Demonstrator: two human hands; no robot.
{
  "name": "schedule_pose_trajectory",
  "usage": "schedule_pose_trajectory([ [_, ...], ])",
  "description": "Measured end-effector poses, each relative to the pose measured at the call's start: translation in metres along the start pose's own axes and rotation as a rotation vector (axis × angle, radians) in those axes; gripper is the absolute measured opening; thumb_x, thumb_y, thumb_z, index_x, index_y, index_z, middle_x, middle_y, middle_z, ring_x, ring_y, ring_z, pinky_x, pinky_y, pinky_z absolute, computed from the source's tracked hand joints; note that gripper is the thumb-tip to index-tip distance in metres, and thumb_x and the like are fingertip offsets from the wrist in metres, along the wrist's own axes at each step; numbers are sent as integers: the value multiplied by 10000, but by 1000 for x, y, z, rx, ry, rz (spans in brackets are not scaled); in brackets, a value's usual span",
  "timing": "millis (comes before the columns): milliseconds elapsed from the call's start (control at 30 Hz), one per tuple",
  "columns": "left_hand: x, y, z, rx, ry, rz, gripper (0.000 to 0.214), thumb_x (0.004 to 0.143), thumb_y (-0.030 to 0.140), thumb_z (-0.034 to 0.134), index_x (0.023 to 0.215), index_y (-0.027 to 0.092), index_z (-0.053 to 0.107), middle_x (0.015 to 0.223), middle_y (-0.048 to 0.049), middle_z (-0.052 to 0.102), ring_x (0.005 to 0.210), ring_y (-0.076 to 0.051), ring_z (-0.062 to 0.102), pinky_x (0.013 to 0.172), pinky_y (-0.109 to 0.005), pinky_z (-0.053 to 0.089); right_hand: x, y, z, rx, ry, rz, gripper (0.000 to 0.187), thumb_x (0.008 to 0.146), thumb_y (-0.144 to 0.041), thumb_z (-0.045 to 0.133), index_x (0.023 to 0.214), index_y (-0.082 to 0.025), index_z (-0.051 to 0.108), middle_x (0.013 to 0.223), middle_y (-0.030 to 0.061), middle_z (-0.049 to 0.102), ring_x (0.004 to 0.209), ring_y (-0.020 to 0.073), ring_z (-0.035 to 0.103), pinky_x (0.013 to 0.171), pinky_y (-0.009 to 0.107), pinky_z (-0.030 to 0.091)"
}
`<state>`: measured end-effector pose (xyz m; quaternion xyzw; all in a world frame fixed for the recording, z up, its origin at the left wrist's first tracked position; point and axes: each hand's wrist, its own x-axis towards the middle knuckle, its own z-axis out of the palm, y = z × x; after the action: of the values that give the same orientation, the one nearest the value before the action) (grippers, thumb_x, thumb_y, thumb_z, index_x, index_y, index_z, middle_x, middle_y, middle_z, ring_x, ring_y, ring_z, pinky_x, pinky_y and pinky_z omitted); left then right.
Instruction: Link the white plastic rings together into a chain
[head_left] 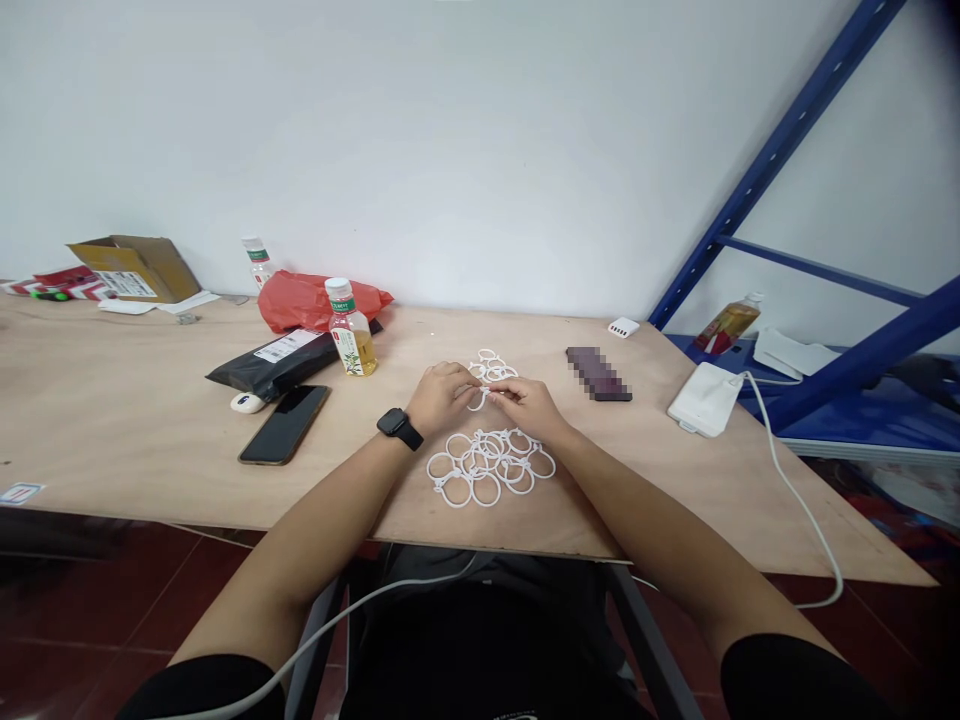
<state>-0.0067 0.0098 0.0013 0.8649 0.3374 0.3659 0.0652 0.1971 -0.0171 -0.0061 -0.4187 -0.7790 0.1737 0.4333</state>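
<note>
Between my fingertips, both hands pinch one small white plastic ring [478, 404], whose loop hangs below them. My left hand [441, 398], with a black watch [400, 428] on its wrist, is closed on the ring's left side. From the right, my right hand [531, 405] holds its top with thumb and finger. Nearer to me lies a pile of overlapping white rings [486, 488] on the wooden table [405, 505]. Just beyond my fingers is a smaller group of white rings [487, 355], partly covered by my hands.
Left of my hands are a tea bottle [349, 335], a phone [285, 425], a white earbud case [247, 402], a black parcel [277, 366] and a red bag [300, 300]. A blurred dark object [598, 374] and a white power bank [705, 399] with a cable lie right.
</note>
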Motion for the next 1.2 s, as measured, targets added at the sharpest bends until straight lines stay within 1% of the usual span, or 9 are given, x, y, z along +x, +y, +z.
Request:
schedule_pose_trajectory([
  [167,-1,7,1,-22,53,62,186,883,298,576,953,203,719,891,-62,664,871,-193,592,828,-354,446,-1,0,0,-2,70,13,156,839,-288,645,926,-211,749,808,33,740,634,145,640,595,258,503],
  [300,0,10,0,-35,79,92,186,877,333,598,890,192,718,857,-60,680,834,-187,600,796,-345,445,-1,1,0,-40,60,-46,153,858,-280,634,952,-237,747,866,35,748,733,168,674,661,279,526],
  [433,0,10,1,-30,84,60,185,877,345,607,836,198,712,836,-55,692,827,-184,609,798,-345,442,-1,3,1,-60,86,-83,140,869,-266,628,946,-246,743,893,33,751,799,185,691,715,298,535],
  [633,0,14,4,-44,65,24,184,879,329,594,792,195,687,828,-47,691,832,-183,609,810,-349,435,-3,3,1,-156,106,-139,126,874,-275,619,915,-220,725,821,34,738,726,173,671,679,285,513],
  [833,1,19,6,2,60,-25,189,874,315,587,755,194,670,821,-43,687,845,-188,606,821,-358,426,-3,0,2,-195,128,-194,131,890,-254,583,889,-209,706,782,31,723,713,169,659,669,277,493],
  [1000,3,15,1,-28,82,-51,146,868,288,589,832,194,695,860,-49,695,871,-191,612,840,-362,444,0,2,-3,-286,130,-192,180,926,-273,532,954,-225,703,885,49,733,821,188,671,765,300,498],
  [1067,3,13,-4,-68,39,-28,132,850,253,588,864,196,706,868,-50,695,864,-189,614,847,-364,456,2,4,-7,-369,125,-177,192,928,-269,522,979,-225,702,936,62,731,877,204,665,806,318,488],
  [1100,2,11,-6,-103,-22,-2,130,827,220,590,868,198,712,868,-46,695,858,-185,616,853,-360,463,3,5,-9,-406,118,-158,191,920,-263,530,999,-225,700,951,65,729,886,209,662,811,325,486],
  [1200,0,9,-8,-214,-277,70,201,720,130,605,859,205,729,896,-29,698,863,-174,626,845,-324,486,4,6,-14,-435,91,-75,207,882,-245,571,1049,-231,693,940,52,728,850,206,662,777,323,493],
])
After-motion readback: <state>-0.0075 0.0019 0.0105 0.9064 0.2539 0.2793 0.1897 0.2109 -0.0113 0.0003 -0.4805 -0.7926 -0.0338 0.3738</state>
